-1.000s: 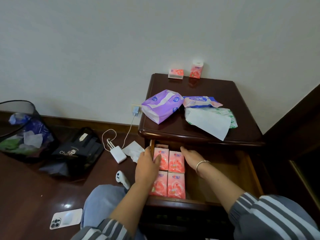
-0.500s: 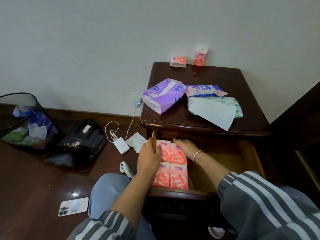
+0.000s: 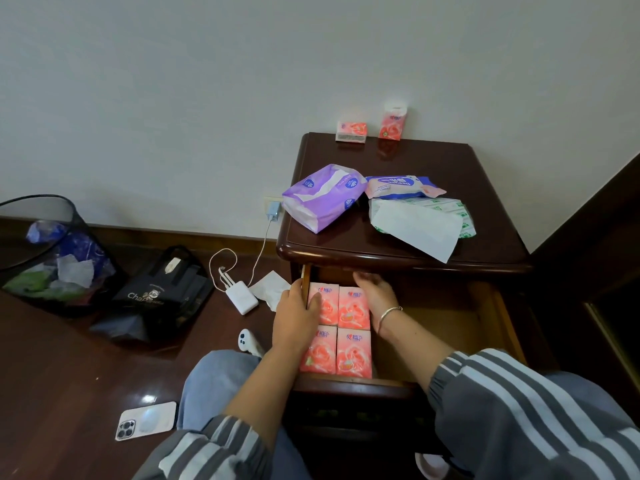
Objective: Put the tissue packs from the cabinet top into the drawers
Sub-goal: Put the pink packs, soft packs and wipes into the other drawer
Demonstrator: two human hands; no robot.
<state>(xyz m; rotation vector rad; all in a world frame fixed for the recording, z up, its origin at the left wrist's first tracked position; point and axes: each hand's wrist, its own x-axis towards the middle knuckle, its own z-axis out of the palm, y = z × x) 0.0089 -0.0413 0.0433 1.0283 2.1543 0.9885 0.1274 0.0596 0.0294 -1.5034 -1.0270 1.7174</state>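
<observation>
The cabinet's top drawer [image 3: 502,317] is pulled out, with several pink tissue packs [image 3: 353,308] lying in a square block at its left. My left hand [image 3: 294,317] rests over the drawer's left wall, thumb on the back left pack. My right hand [image 3: 375,292] lies flat against the right side of the back right pack, fingertips under the cabinet top [image 3: 433,161]. On that top lie a purple pack [image 3: 322,197], a pink-and-blue pack [image 3: 398,185] and a green-white pack [image 3: 415,226] with a tissue hanging out. Two small pink packs [image 3: 351,131] stand at the back by the wall.
The drawer's right half is bare wood. On the floor at left are a mesh waste bin [image 3: 52,254], a black bag [image 3: 166,292], a white charger with cable [image 3: 242,299], a phone [image 3: 147,420] and a white handheld device [image 3: 247,341]. Dark wooden furniture [image 3: 606,237] borders the right.
My right hand has slid deeper along the packs' right side. My left hand has shifted left onto the drawer wall. The camera has tilted, so the cabinet sits lower in view.
</observation>
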